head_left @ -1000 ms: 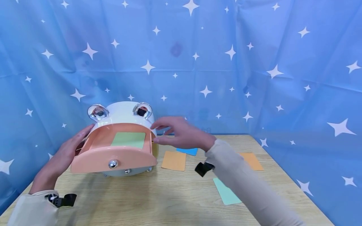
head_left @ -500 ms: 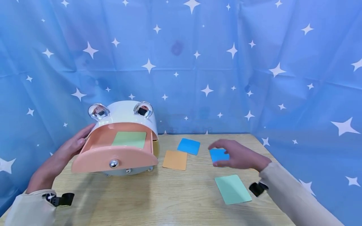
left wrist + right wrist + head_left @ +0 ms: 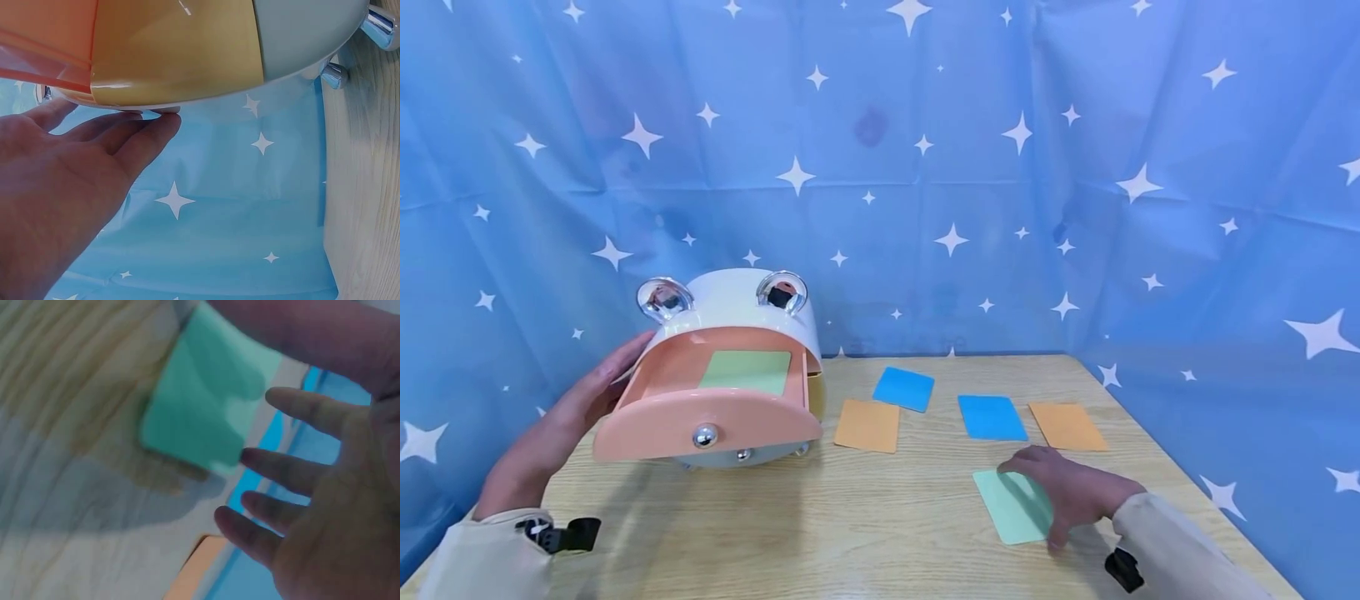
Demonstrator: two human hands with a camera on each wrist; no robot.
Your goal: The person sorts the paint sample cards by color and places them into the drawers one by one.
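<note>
A white frog-like drawer box [image 3: 730, 300] with silvery ring eyes stands at the left of the table. Its pink drawer [image 3: 655, 429] is pulled out, and a light green card [image 3: 747, 371] lies inside. My left hand [image 3: 576, 408] rests against the box's left side; the left wrist view shows its extended fingers touching the outer wall [image 3: 175, 56]. Over a mint green card [image 3: 1009, 507] on the table, my right hand [image 3: 1075, 492] has its thumb and fingers spread at the card's right side. In the right wrist view they are not gripping that card [image 3: 200, 394].
Two blue cards [image 3: 903, 389] and two orange cards [image 3: 867, 426] lie flat on the wooden table [image 3: 880, 533] between the box and the right edge. A blue curtain [image 3: 880, 208] with white stars stands behind and at the sides.
My right hand has moved from the box's right side, past the right blue card, to the mint green card. My left hand stays at the box; the drawer remains out.
</note>
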